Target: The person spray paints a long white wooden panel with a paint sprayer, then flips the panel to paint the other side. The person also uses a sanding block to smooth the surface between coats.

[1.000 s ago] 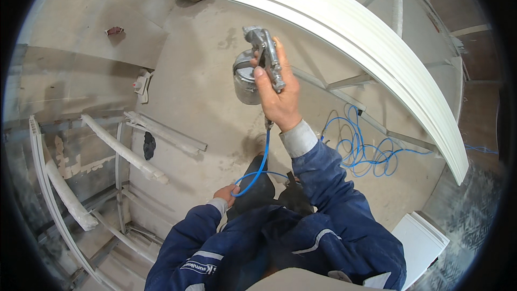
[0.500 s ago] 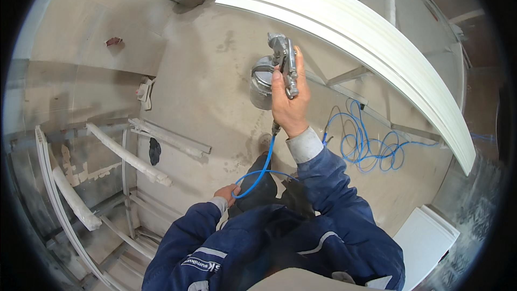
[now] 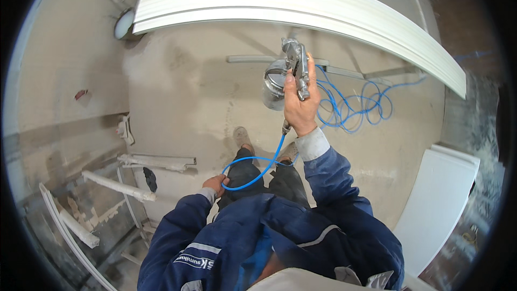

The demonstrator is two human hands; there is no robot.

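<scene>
My right hand [image 3: 301, 109] is wrapped round the grip of a metal spray gun [image 3: 293, 54], held out in front of me. A silver paint cup [image 3: 273, 85] is on the gun's left side. Just beyond its nozzle end, a long white grooved panel [image 3: 301, 1] spans the far side; spray leaving the nozzle cannot be made out clearly. From the bottom of the grip a blue air hose [image 3: 272, 166] loops down to my left hand [image 3: 216, 183]. That hand is low by my left thigh, its fingers closed round the hose.
More blue hose [image 3: 353, 112] lies in loose coils on the floor at right, near a support bar [image 3: 253, 59] under the panel. White flat panels [image 3: 439, 199] lean at the right. Crusted rack bars [image 3: 118, 186] jut out at left. A bucket [image 3: 124, 25] stands far left.
My view has swung rightward, so the long panel now lies more squarely across the front. The spray gun is nearer its edge. Both hands keep their hold; my shoes show more.
</scene>
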